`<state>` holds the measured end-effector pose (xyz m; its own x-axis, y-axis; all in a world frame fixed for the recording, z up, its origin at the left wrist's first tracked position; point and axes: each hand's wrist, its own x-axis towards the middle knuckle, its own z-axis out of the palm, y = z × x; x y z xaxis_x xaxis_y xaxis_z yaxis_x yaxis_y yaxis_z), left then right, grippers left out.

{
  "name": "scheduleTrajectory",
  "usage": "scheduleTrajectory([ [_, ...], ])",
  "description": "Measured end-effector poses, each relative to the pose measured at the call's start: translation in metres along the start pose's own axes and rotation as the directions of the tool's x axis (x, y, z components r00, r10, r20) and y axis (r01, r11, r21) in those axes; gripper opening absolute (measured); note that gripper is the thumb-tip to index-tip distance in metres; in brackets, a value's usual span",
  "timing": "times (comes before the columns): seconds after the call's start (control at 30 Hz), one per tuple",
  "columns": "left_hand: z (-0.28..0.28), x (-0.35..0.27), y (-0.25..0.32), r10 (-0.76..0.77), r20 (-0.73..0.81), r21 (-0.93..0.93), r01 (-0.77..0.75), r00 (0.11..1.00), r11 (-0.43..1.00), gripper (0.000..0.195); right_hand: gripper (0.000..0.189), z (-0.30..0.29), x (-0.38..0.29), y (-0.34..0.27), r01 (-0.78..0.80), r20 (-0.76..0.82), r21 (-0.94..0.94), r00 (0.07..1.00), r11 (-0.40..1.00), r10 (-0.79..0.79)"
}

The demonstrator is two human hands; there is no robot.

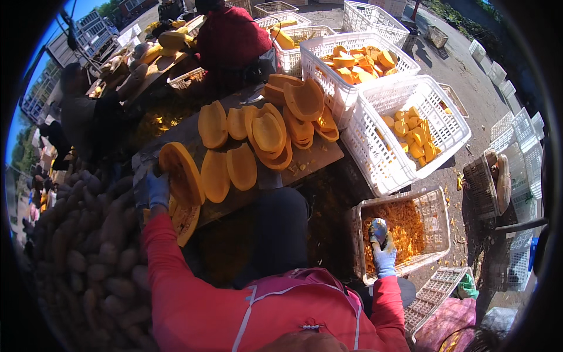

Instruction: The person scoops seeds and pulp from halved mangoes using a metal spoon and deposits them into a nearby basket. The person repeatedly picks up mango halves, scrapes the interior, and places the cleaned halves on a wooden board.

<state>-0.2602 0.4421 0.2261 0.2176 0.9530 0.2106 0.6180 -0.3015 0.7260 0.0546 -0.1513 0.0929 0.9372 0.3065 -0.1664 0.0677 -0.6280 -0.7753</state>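
Note:
My left hand (pixel 157 188), in a pale blue work glove, grips the outer side of a large halved pumpkin (pixel 181 174) with a dark, pulpy hollow. Below it another cut pumpkin piece (pixel 185 222) with pulp inside lies partly behind my sleeve. Over a crate (pixel 441 229) of shredded orange pulp (pixel 407 229), my right hand (pixel 384 255), gloved too, is closed around a rounded, shiny grey tool, seemingly a scoop (pixel 378 229). Hollowed pumpkin halves (pixel 215 176) rest in rows and stacks on the board (pixel 308 165) before me.
White plastic crates with cut pumpkin chunks (pixel 415 136) stand at the right. Whole elongated pumpkins (pixel 101 264) are heaped at the left. Beyond the board sits a person in a red top (pixel 233 39); another person (pixel 88 110) is at far left. A pink sack (pixel 446 323) lies lower right.

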Motion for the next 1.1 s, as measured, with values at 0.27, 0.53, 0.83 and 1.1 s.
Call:
scheduleTrajectory([
  [0.27,0.059,-0.039,0.105,0.287,0.310,-0.680,0.000,0.906,0.733,0.031,0.080,0.055,-0.006,-0.142,0.221,0.097,0.726,0.905,0.651,-0.415],
  [0.53,0.208,-0.205,0.205,0.417,0.695,-0.615,0.183,0.585,0.767,0.035,0.085,0.012,-0.042,-0.147,0.065,0.108,0.865,0.944,0.498,-0.311],
  [0.83,0.307,-0.372,0.181,0.242,0.968,-0.209,0.758,0.070,0.617,0.035,0.052,0.003,-0.078,0.061,-0.189,0.187,0.979,0.982,0.073,0.034],
  [1.1,0.327,-0.430,0.157,0.147,0.989,-0.080,0.795,-0.012,0.601,0.058,0.049,0.013,-0.046,0.208,-0.491,0.493,0.865,0.870,0.105,0.012],
])
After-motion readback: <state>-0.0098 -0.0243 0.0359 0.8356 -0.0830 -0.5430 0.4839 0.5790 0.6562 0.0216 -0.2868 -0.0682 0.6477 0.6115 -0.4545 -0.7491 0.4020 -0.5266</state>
